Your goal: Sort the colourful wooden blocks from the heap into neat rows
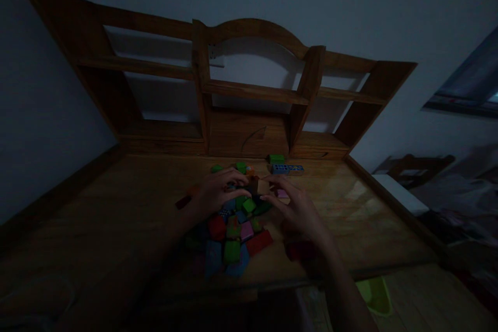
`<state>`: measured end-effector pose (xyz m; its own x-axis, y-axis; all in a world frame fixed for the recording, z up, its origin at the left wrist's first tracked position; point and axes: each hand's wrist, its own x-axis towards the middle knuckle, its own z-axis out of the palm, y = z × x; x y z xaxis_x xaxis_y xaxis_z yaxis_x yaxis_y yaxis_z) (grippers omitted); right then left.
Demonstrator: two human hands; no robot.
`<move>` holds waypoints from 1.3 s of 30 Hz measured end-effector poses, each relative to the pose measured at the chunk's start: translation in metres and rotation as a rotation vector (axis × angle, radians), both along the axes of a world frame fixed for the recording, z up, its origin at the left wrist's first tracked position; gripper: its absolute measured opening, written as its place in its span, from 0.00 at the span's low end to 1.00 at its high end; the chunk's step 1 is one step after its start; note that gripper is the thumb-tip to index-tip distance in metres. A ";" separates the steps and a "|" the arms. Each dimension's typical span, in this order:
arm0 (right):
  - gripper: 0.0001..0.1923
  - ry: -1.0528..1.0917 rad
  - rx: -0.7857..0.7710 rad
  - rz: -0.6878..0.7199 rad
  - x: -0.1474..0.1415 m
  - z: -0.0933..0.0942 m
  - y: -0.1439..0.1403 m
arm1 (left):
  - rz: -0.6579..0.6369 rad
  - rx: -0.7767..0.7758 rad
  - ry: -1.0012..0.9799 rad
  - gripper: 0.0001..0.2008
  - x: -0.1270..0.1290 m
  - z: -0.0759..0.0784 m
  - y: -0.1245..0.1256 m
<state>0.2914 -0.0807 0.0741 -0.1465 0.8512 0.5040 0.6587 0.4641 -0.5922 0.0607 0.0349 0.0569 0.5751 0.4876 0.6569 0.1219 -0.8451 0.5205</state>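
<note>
Pinching a brown block (pixel 257 185), both hands' fingers (pixel 237 180) hover over the block pile (pixel 233 233) mid-desk (pixel 116 207).

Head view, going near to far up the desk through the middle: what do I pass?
Red block → pink block → small green block → brown block pinched between left hand and right hand → green block by the shelf unit.
</note>
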 end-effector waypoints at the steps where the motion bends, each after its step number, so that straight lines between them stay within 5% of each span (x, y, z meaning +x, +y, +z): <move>1: 0.17 0.010 0.001 -0.044 0.007 -0.001 -0.002 | 0.019 0.022 -0.028 0.13 -0.002 0.002 0.002; 7: 0.21 0.099 -0.067 -0.332 0.090 -0.014 -0.028 | 0.166 0.084 -0.137 0.06 -0.010 0.010 0.012; 12: 0.22 0.090 -0.300 -0.347 0.133 -0.029 -0.043 | 0.201 0.100 -0.077 0.09 -0.006 0.004 0.011; 21: 0.17 0.095 -0.570 -0.112 0.123 -0.039 -0.019 | 0.220 0.082 -0.028 0.10 -0.008 -0.006 0.024; 39: 0.23 0.322 -0.648 -0.003 0.116 -0.054 -0.006 | 0.268 0.013 -0.052 0.13 -0.013 0.000 0.027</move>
